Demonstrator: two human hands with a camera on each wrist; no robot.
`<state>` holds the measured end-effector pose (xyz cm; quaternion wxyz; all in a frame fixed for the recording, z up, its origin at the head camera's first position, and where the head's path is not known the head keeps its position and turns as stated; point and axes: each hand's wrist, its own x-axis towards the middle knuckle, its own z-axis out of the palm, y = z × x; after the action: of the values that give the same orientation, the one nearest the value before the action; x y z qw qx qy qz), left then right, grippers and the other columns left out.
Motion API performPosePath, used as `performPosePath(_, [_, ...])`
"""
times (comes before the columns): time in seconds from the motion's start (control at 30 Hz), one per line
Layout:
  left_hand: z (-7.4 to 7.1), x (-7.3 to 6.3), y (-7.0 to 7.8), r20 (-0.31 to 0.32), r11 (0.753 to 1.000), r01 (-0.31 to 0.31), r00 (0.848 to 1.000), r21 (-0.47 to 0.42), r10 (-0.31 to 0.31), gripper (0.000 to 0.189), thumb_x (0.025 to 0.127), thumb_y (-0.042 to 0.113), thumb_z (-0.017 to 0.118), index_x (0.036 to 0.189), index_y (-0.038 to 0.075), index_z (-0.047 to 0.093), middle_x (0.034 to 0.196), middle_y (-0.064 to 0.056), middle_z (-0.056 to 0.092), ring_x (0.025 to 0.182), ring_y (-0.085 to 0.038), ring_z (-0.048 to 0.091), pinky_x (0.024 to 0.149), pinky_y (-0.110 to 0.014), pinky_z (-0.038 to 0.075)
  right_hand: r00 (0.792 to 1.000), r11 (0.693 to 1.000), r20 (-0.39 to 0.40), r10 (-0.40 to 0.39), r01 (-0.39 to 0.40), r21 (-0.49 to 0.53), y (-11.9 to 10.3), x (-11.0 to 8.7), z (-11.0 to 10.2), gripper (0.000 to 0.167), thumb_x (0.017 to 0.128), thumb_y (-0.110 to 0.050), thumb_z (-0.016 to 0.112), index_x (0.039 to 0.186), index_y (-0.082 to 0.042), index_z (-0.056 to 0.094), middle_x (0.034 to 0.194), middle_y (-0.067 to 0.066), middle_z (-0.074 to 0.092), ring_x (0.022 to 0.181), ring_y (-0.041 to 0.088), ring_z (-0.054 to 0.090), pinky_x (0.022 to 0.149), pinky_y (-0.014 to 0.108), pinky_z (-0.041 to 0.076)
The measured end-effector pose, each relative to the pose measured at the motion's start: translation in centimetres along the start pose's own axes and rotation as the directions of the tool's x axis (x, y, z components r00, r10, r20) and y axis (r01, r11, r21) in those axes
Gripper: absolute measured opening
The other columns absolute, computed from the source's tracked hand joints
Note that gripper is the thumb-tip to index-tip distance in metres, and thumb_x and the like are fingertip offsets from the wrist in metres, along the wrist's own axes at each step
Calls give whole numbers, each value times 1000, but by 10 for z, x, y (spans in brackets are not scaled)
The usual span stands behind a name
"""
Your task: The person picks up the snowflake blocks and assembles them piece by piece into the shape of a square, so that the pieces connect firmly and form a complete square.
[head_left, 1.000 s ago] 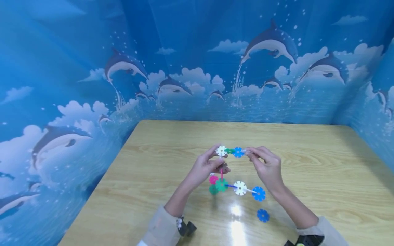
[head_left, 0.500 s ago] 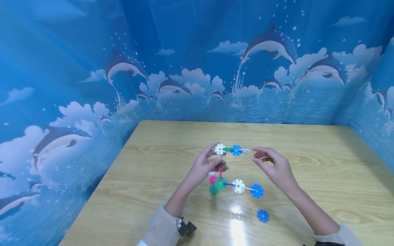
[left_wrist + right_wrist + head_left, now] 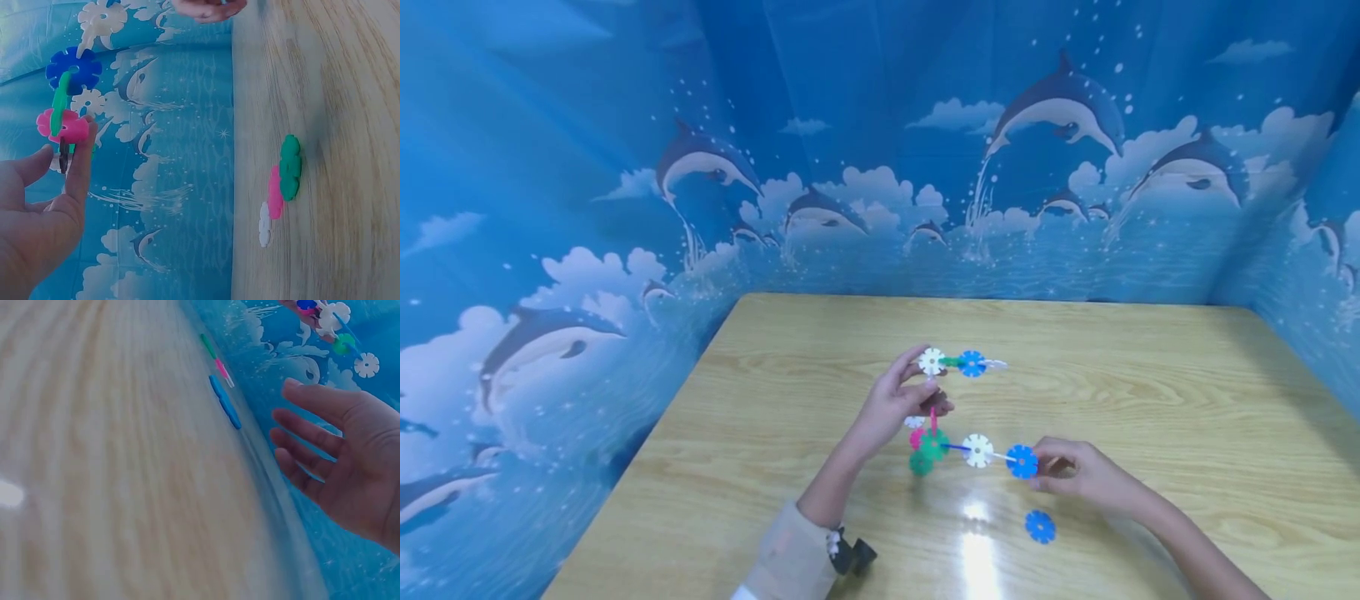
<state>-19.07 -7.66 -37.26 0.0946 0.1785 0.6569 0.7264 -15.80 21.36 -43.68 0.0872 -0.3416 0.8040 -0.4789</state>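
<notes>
My left hand (image 3: 891, 408) pinches a chain of interlocking notched plastic discs, held up above the table. Its upper arm runs from a white disc (image 3: 932, 362) through a green one to a blue disc (image 3: 972, 363) and a pale end disc (image 3: 996, 365). Lower down, a green disc (image 3: 934, 445) links to a white disc (image 3: 977, 451) and a blue end disc (image 3: 1022, 462). In the left wrist view, thumb and fingers grip the chain below a pink disc (image 3: 72, 128). My right hand (image 3: 350, 450) holds nothing, its fingers loosely bent; in the head view it appears beside the blue end disc.
A loose blue disc (image 3: 1041, 527) lies on the wooden table (image 3: 1150, 375) near my right forearm. Loose green (image 3: 290, 167), pink (image 3: 275, 192) and white (image 3: 264, 224) discs lie in a row under the chain. A dolphin-print curtain (image 3: 880, 150) stands behind the table.
My right hand let go of the pale disc at the upper end, drew back right, then came down beside the lower blue disc. The left hand and chain shifted slightly left.
</notes>
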Motion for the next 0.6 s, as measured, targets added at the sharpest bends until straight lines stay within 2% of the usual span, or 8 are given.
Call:
performPosePath(0.1, [0,-1,1,-3,1000,-2,1000,-4,2,58,92,5,53,144,11,27,123,-24,46,84,-29,65,79,-36,54,997,996,75,-13,7,85,6,-3,4,13,86,-8,64,99,-8,62,94,5,62,86,18,59,75,28,53])
performPosePath(0.23, [1,-1,1,0,1000,-1,1000,-10,1,57,92,5,53,143,10,27,123,-25,45,84,-29,65,79,-36,54,989,989,145,-12,-10,150,14,-7,6,20,84,-7,66,104,-6,60,100,8,62,90,20,58,77,27,52])
performPosePath(0.47, [1,-1,2,2,1000,-1,1000,1,1,58,93,4,52,144,11,27,124,-26,44,84,-28,65,79,-36,54,976,999,213,-41,42,-1,18,-13,5,32,80,-17,71,111,-17,64,94,-3,53,87,14,48,74,24,46])
performPosePath(0.6, [0,0,2,0,1000,11,1000,1,-11,59,93,3,52,144,10,25,122,-23,45,84,-28,65,79,-36,54,963,996,259,-77,85,-18,18,-13,2,40,77,-18,73,116,-18,60,99,-3,53,92,13,47,79,25,45])
